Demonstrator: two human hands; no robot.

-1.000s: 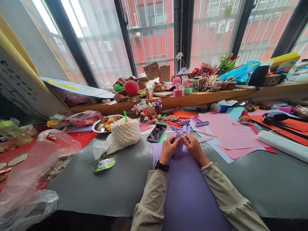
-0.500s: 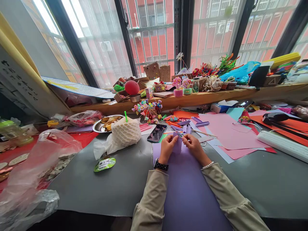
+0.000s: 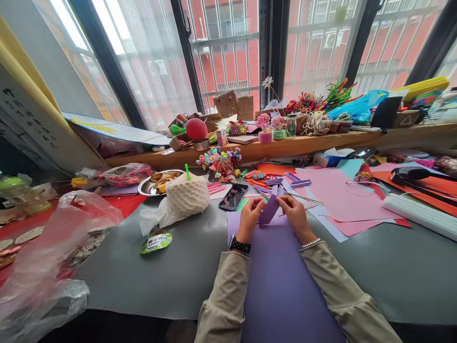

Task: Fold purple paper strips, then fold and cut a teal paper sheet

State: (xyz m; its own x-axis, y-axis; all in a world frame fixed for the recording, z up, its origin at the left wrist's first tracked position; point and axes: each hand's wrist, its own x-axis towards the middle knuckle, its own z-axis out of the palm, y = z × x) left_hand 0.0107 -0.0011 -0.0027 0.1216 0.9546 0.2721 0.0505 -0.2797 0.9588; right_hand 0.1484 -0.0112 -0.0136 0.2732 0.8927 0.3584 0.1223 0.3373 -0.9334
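Observation:
A small folded piece of purple paper (image 3: 268, 211) is held up between my two hands, tilted to the right. My left hand (image 3: 250, 216), with a dark watch at the wrist, pinches its left edge. The fingertips of my right hand (image 3: 293, 213) are closed on its upper right side. Below both hands lies a large purple sheet (image 3: 287, 281) on the grey table (image 3: 171, 281). Just beyond the fingers are cut purple paper strips (image 3: 300, 183), partly covered by the held piece. A black phone (image 3: 233, 196) lies left of my left hand.
Pink sheets (image 3: 342, 195) spread to the right, beside a white bar-shaped device (image 3: 421, 218). At the left stand a net-wrapped package (image 3: 187, 196) with a green straw and a metal plate (image 3: 143, 188). Craft flowers (image 3: 219, 162) stand before the cluttered windowsill (image 3: 250, 151).
The purple paper piece has turned from nearly upright to a rightward slant. My right hand has moved slightly right, and the white loop beside it no longer shows.

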